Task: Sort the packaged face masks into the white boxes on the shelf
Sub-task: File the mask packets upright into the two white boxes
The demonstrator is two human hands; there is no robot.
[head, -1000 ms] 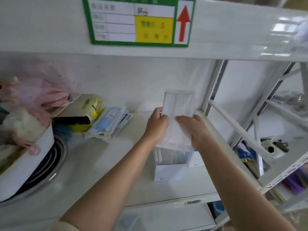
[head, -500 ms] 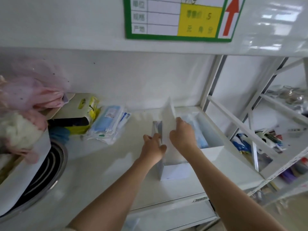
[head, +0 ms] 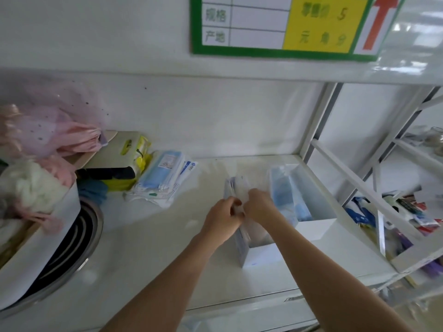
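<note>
Two white boxes stand on the shelf. The near box (head: 260,256) holds white packaged masks standing on edge. My left hand (head: 221,220) and my right hand (head: 260,207) are together over its top, fingers curled on a white mask packet (head: 238,188) that sits mostly down inside the box. The far box (head: 316,227), to the right, holds blue packaged masks (head: 285,190). A loose pile of packaged masks (head: 165,179), blue and white, lies on the shelf to the left.
A green-framed price label (head: 282,27) hangs on the shelf edge above. At left are a round tub (head: 36,255) with pink and white soft items and a yellow-black pack (head: 115,164). A neighbouring rack at right holds small goods (head: 412,212).
Both hands brought the white packet down from in front of the back wall into the near box. The camera view shifted left and downward.
</note>
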